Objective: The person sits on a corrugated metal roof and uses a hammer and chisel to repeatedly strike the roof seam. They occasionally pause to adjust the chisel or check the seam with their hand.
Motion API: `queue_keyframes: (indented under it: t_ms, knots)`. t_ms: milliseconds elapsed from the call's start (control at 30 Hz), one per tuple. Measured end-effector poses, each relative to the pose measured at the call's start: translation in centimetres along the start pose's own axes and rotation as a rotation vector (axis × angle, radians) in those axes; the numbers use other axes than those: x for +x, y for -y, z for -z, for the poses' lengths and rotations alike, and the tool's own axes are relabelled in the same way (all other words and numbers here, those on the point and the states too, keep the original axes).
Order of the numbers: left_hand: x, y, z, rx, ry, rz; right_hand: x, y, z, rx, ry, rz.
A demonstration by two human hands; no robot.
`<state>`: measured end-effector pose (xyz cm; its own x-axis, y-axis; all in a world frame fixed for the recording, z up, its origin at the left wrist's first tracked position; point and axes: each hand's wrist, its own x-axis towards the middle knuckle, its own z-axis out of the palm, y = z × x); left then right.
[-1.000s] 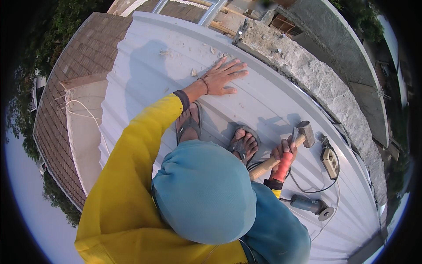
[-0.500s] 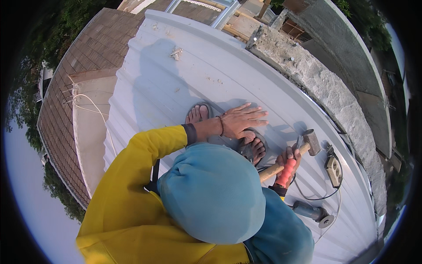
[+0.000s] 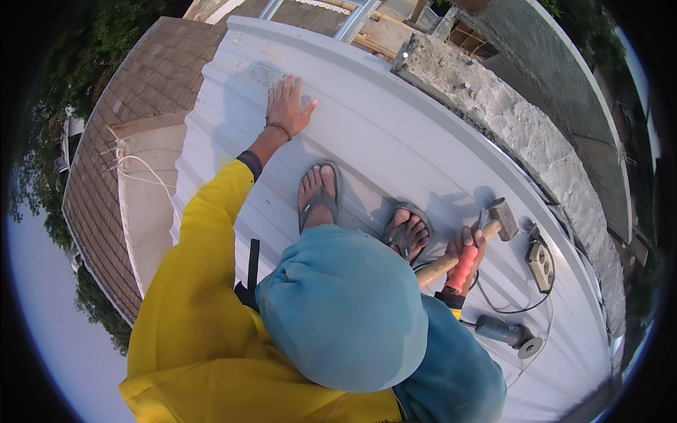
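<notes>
"Where's the left hand (image 3: 286, 109)?"

"Eleven o'clock from mid-view, flat, thumb out, over the sheet (image 3: 363, 134); I can't tell whether it touches."

"And the right hand (image 3: 471, 248)?"

"Between three and four, wrapped round both the hammer (image 3: 503, 219) and a red-handled tool (image 3: 462, 269). The hammer's head points to two o'clock."

"What's near it?"

"A socket block (image 3: 540, 268) at half past three, a grinder (image 3: 504, 331) at four."

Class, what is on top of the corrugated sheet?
Sandalled feet, a grinder, a socket block and debris. What lies behind the blue head covering cannot be seen.
</notes>
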<state>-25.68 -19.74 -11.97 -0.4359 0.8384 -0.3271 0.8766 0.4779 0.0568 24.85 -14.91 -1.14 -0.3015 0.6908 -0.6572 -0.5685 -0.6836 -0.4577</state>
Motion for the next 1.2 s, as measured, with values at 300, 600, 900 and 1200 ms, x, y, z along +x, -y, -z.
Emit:
queue_keyframes:
  t_ms: [300,600,900,1200]
  knots:
    - [3.3,1.1,-3.0,-0.055,0.208,0.325,-0.1,0.0,-0.3,-0.011,-0.092,-0.022]
    - [-1.7,-14.1,0.1,-0.381,-0.131,-0.737,-0.1,-0.3,0.2,0.052,-0.094,-0.014]
    - [-0.9,-19.5,-3.7,-0.226,-0.027,-0.732,0.2,0.0,0.6,0.042,-0.009,-0.049]
    - [-1.5,0.8,-2.2,-0.202,-0.298,0.148,0.4,-0.1,1.4,0.093,0.010,-0.050]
